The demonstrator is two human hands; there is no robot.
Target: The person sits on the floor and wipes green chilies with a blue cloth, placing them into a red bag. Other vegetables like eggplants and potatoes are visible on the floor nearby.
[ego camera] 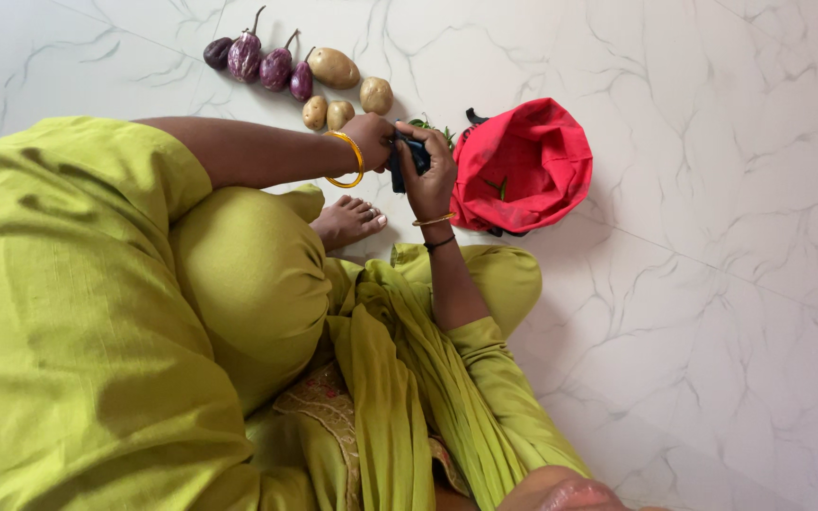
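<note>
Your left hand (369, 140) reaches out from the bent left arm, forearm running across the frame above your raised knee, a gold bangle (352, 159) loose at the wrist. Its fingers are curled in and closed on the near end of a small dark object (409, 156). Your right hand (431, 170) comes up from below, forearm nearly upright in the head view, wrist bent slightly toward the left hand, with a thin gold bangle and a dark thread band around the wrist. Its fingers wrap around the same dark object from the other side, so both hands are clamped on it and touch each other across it.

The dark object is black with a bluish sheen, narrow and mostly hidden by your fingers; what kind of thing it is cannot be told. It sits in the air just above the floor (712, 284), between your bare foot (347, 220) and the red cloth bag (523, 166).

The bag lies open and crumpled just beside your right hand, with a bit of green showing inside. Some green leaves (425, 123) peek out behind your hands. Farther off on the white marbled floor lies a row of purple eggplants (262, 59), and next to them several potatoes (335, 68), two of them close to your left hand.
</note>
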